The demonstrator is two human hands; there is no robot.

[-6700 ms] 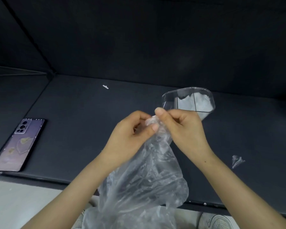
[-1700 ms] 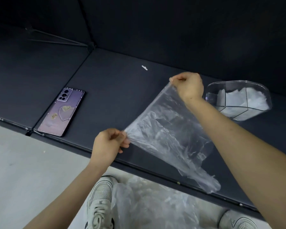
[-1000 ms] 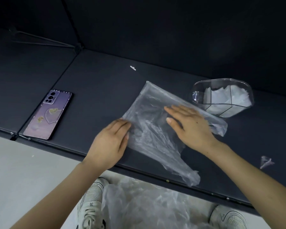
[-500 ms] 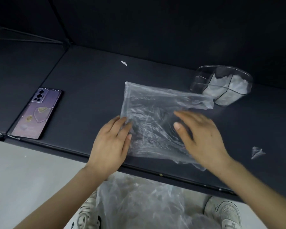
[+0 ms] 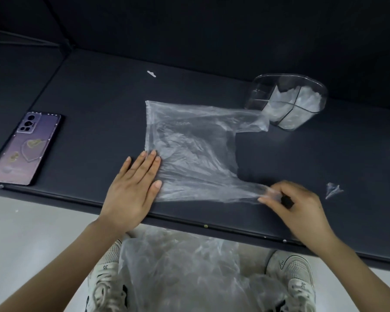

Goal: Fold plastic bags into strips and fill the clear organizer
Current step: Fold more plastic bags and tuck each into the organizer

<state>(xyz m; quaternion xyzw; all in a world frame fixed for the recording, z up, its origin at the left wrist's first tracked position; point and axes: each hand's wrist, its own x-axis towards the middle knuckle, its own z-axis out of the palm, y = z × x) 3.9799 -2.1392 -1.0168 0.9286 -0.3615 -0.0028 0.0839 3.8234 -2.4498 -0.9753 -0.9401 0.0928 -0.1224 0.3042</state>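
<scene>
A thin clear plastic bag [image 5: 189,149] lies spread flat on the dark worktop [image 5: 88,104], its closed bottom edge to the person's left and its two handles running off to the right. The left hand [image 5: 133,190] lies flat on the bag's near left corner, fingers straight and together, pressing the film down. The right hand [image 5: 295,206] is at the end of the bag's near handle, its fingers curled and pinching the handle, which is pulled out straight; that hand is a little blurred. The bag's far handle reaches the clear organizer [image 5: 257,95], which stands just beyond the bag's far right corner, and the handle's tip lies against the organizer's wall. The organizer's compartments on the side away from the bag hold white folded bags [image 5: 302,102], while the one nearest the bag looks see-through. A small scrap of plastic [image 5: 333,190] lies to the right of the bag, past the right hand and apart from it. A phone [image 5: 27,149] lies face down well to the left of the bag, near the worktop's front edge. A small white sliver [image 5: 151,73] lies beyond the bag's far left corner. Below the bag, past the worktop's edge, a heap of loose bags [image 5: 182,273] sits between two white shoes [image 5: 106,282] on the pale floor [image 5: 32,233].
</scene>
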